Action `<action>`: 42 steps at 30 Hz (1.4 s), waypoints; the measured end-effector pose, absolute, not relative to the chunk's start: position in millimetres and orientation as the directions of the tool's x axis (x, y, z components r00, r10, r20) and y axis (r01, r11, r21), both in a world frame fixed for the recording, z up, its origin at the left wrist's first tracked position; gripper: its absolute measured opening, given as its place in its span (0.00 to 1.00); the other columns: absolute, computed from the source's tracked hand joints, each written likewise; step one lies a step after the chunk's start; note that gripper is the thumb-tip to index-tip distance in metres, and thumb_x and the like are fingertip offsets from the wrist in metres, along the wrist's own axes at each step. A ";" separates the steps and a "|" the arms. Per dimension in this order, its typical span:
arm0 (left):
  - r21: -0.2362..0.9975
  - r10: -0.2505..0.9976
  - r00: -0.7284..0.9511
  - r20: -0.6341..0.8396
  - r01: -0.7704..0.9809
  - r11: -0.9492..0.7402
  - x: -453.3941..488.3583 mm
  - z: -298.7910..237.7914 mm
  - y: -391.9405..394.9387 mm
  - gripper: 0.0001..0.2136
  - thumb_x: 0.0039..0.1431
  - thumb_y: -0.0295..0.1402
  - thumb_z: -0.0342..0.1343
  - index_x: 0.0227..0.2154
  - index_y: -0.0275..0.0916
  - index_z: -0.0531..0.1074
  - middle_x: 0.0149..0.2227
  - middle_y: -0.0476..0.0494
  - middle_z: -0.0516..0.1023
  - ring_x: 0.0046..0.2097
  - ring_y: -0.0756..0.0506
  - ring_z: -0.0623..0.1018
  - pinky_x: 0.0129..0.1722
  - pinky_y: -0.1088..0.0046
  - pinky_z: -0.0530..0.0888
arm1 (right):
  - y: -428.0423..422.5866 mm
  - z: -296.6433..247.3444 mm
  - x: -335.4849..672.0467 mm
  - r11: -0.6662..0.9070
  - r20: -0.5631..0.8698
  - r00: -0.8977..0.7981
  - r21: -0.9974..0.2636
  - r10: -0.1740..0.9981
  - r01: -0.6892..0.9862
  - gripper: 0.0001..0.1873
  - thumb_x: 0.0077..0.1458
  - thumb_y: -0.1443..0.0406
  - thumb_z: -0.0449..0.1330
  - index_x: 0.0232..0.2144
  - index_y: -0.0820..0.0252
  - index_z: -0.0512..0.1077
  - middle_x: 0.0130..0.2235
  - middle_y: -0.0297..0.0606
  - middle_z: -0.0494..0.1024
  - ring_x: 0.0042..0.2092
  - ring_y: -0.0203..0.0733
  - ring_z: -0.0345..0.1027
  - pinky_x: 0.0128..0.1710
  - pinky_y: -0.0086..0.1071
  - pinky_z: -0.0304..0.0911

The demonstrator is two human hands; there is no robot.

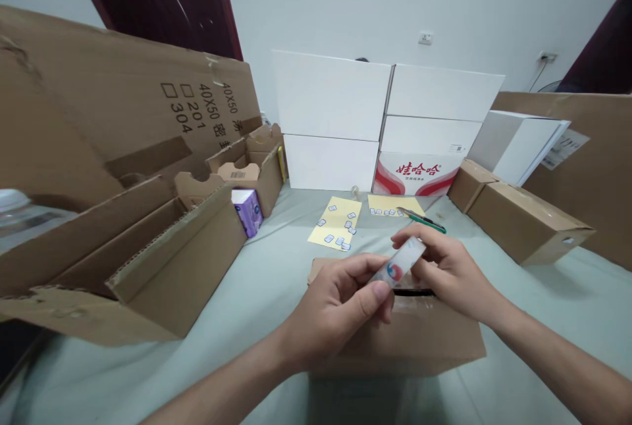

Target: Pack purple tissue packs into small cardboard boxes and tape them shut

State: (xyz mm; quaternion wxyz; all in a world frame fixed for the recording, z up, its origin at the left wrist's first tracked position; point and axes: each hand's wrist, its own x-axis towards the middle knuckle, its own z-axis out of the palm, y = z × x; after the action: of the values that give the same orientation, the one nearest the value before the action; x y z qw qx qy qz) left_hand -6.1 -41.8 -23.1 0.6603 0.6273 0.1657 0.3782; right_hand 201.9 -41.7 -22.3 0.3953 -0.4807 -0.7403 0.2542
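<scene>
Both hands hold one small white packet (401, 262) with a red and blue mark, just above a closed cardboard box (424, 336) that has a dark slot in its top. My left hand (336, 310) pinches the packet's near end between thumb and fingers. My right hand (444, 267) grips its far end with curled fingers. Beyond the box lie two yellow sheets (336, 222) (395, 206) carrying several small white stickers.
A green-handled cutter (422, 218) lies by the right yellow sheet. Open cardboard boxes (162, 260) and a purple packet (248, 210) stand at left. White boxes (336, 122) and a red-printed carton (419, 174) line the back. A brown box (523, 218) sits at right.
</scene>
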 end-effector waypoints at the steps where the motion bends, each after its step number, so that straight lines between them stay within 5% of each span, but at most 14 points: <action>1: 0.960 0.715 0.657 0.240 -0.270 -0.073 -4.4 -22.2 -42.5 0.13 0.62 0.43 0.57 0.34 0.36 0.72 0.22 0.53 0.69 0.25 0.53 0.66 0.29 0.77 0.64 | -42.2 -22.4 201.4 0.440 0.369 -0.242 -0.714 0.897 0.544 0.11 0.57 0.69 0.52 0.41 0.56 0.70 0.32 0.32 0.74 0.26 0.33 0.64 0.25 0.29 0.60; 10: 0.992 0.751 0.648 0.129 -0.080 -0.101 6.1 -14.4 -47.6 0.10 0.55 0.38 0.52 0.27 0.36 0.69 0.18 0.55 0.63 0.22 0.52 0.61 0.24 0.74 0.58 | -51.0 -32.6 195.3 0.584 0.664 -0.356 -0.151 0.658 0.798 0.12 0.56 0.72 0.50 0.42 0.58 0.63 0.33 0.35 0.75 0.25 0.36 0.67 0.24 0.28 0.61; 13: 0.984 0.753 0.634 0.179 -0.099 -0.150 6.1 -16.8 -47.0 0.09 0.55 0.36 0.50 0.25 0.36 0.69 0.17 0.56 0.59 0.22 0.53 0.58 0.26 0.73 0.57 | -53.7 -32.4 193.4 0.561 0.694 -0.367 -0.065 0.620 0.825 0.10 0.57 0.72 0.50 0.41 0.58 0.63 0.32 0.36 0.74 0.24 0.36 0.65 0.22 0.28 0.58; 19: 0.977 0.684 0.712 0.158 -0.211 -0.006 5.9 -19.7 -42.9 0.10 0.53 0.36 0.50 0.32 0.35 0.70 0.21 0.55 0.60 0.24 0.52 0.58 0.25 0.73 0.55 | -48.0 -25.7 194.8 0.524 0.498 -0.301 -0.402 0.813 0.751 0.09 0.53 0.75 0.50 0.33 0.57 0.62 0.26 0.29 0.68 0.24 0.33 0.60 0.22 0.26 0.55; 26: 0.966 0.635 0.749 0.190 -0.258 0.015 5.8 -16.0 -37.7 0.05 0.53 0.33 0.51 0.29 0.37 0.65 0.22 0.52 0.65 0.25 0.52 0.60 0.29 0.72 0.58 | -40.3 -21.8 194.4 0.435 0.359 -0.256 -0.626 0.898 0.647 0.09 0.48 0.75 0.50 0.30 0.57 0.63 0.27 0.29 0.70 0.27 0.33 0.60 0.25 0.27 0.55; 32: 0.954 0.621 0.737 0.267 -0.292 -0.064 2.6 -16.7 -35.7 0.07 0.54 0.32 0.50 0.32 0.35 0.69 0.24 0.49 0.68 0.30 0.49 0.65 0.38 0.69 0.64 | -37.1 -22.1 193.7 0.132 0.045 -0.231 -0.917 0.972 0.376 0.01 0.55 0.65 0.54 0.31 0.56 0.63 0.20 0.27 0.69 0.22 0.35 0.66 0.21 0.26 0.57; 38: 0.926 0.585 0.732 0.350 -0.365 -0.097 3.1 -20.7 -35.9 0.09 0.59 0.32 0.50 0.35 0.33 0.73 0.27 0.45 0.72 0.40 0.44 0.72 0.51 0.64 0.66 | -32.9 -25.5 193.7 0.011 -0.061 -0.280 -0.969 0.958 0.248 0.09 0.56 0.58 0.56 0.29 0.56 0.62 0.16 0.26 0.69 0.18 0.33 0.64 0.18 0.24 0.52; 42: 0.923 0.572 0.757 0.315 -0.384 0.001 1.9 -20.1 -37.7 0.11 0.63 0.38 0.54 0.38 0.34 0.74 0.31 0.44 0.75 0.34 0.47 0.73 0.43 0.68 0.70 | -31.6 -20.6 194.2 0.139 0.068 -0.224 -0.936 0.972 0.322 0.06 0.52 0.62 0.57 0.27 0.58 0.65 0.19 0.27 0.69 0.20 0.31 0.60 0.19 0.25 0.53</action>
State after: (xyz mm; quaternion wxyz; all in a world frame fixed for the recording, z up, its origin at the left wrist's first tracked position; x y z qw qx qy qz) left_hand 1.9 -37.7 -20.1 0.7033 0.6198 0.0759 0.3399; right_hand 194.2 -31.6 -20.6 0.3780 -0.4953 -0.6533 0.4302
